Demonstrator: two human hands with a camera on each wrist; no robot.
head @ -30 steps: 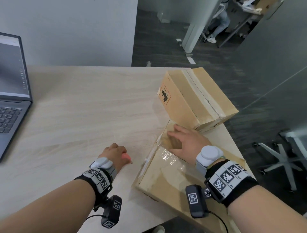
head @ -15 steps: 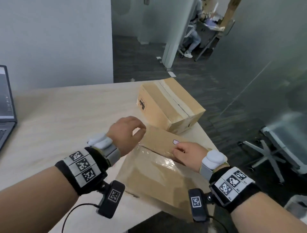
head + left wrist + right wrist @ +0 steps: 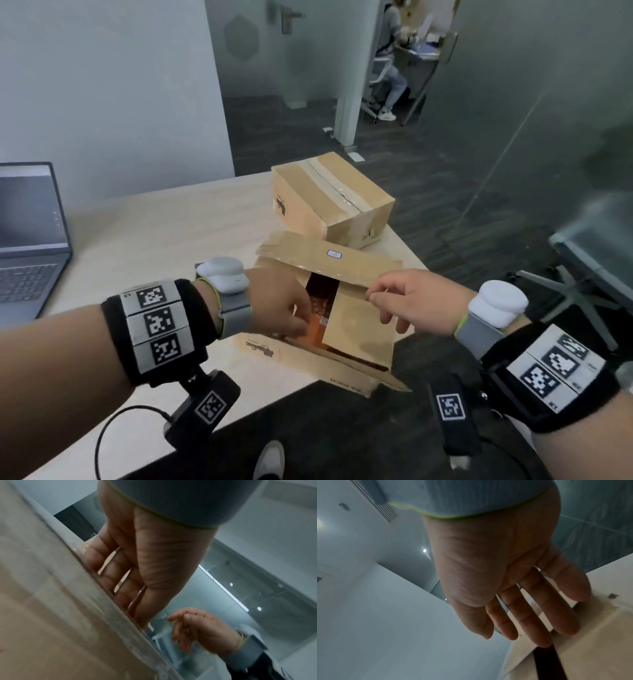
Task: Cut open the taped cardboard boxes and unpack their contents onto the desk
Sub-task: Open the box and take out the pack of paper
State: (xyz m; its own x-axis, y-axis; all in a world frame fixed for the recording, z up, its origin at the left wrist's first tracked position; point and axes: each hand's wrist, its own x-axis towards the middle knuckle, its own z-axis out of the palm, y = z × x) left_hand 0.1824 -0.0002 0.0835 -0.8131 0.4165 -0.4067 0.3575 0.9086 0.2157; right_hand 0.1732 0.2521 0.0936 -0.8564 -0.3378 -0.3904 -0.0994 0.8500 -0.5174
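Note:
The near cardboard box (image 3: 308, 356) sits at the desk's front right corner with its top open. Its far flap (image 3: 329, 255), marked by a small sticker, is lifted, and my right hand (image 3: 373, 296) pinches that flap's edge between thumb and forefinger (image 3: 556, 615). My left hand (image 3: 298, 325) reaches over the left flap (image 3: 60, 595), its fingers (image 3: 109, 566) hooked behind that flap's edge with the tips hidden. An inner flap (image 3: 359, 329) still lies across the opening. Orange contents (image 3: 317, 320) show in the gap. A second box (image 3: 329, 198), still taped, stands just behind.
An open laptop (image 3: 30, 240) stands at the desk's (image 3: 154, 233) left. The near box overhangs the desk's front edge. An office chair base (image 3: 565, 284) and a glass wall are to the right. A person sits far behind (image 3: 387, 75).
My left hand left the desk, where it held a red-tipped tool, and came to the box. The near box's top flaps went from flat to lifted open. The tool is out of view.

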